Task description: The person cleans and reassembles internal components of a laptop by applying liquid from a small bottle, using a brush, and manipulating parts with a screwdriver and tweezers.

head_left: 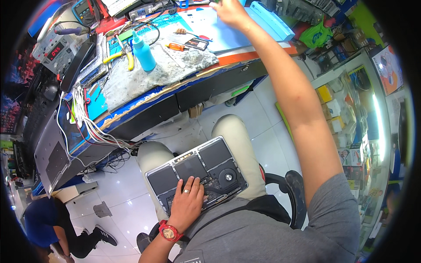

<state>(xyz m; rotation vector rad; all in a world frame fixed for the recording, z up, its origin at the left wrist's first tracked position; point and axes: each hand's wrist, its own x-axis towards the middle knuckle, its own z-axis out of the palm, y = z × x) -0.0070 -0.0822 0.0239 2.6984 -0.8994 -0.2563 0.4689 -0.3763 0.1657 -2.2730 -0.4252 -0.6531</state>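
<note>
On my lap lies an opened laptop base (197, 166), its black battery packs, round fan and dark circuit board exposed. My left hand (187, 200) rests on its near edge with the fingers stretched over the board and a battery; a ring and a red watch are on that side. My right arm reaches far forward over the workbench. At the picture's top edge, my right hand (231, 14) has its fingers bent together near something small and greenish, largely cut off. Below that hand spreads a light blue mat (237, 40).
A blue squeeze bottle (143, 55), yellow-handled pliers (130, 61) and an orange screwdriver (176, 47) lie or stand on the worn bench. White cables (83, 107) hang off its left corner. A person (66, 228) crouches at lower left. A glass display case (351, 118) stands right.
</note>
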